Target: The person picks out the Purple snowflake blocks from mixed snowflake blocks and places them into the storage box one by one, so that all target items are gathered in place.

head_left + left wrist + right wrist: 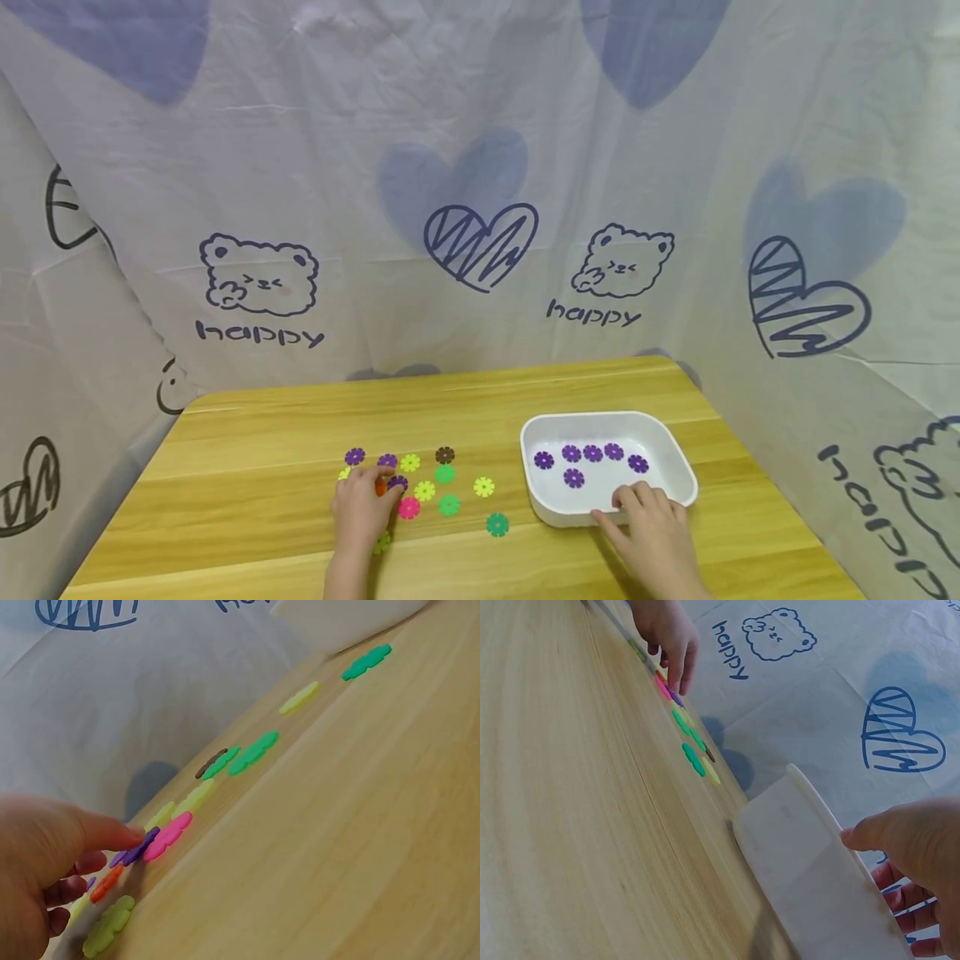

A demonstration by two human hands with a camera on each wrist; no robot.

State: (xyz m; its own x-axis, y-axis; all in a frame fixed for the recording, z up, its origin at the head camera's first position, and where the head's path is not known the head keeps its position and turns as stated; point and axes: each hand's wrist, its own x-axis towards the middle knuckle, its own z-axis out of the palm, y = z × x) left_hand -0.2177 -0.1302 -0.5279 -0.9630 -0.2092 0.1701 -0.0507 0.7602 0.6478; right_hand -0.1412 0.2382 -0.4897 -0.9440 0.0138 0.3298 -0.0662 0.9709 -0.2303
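My left hand [362, 508] is low over a loose group of flower-shaped plastic discs. Its thumb and index finger are at a purple disc [397, 483], which lies among the others; in the left wrist view, a fingertip touches or nearly touches this purple disc [141, 846]. Beside it are an orange disc [106, 883] and a pink disc [408, 508]. My right hand [654, 533] holds the near rim of a white tray [555, 512], thumb outside and fingers over the edge. Several purple discs [573, 478] lie inside the tray.
Yellow, green and brown discs, among them a brown disc [445, 455] and a teal disc [497, 524], are spread between the left hand and the tray. A wood-grain table [262, 433] carries everything. Behind and beside it hangs a printed curtain [360, 250].
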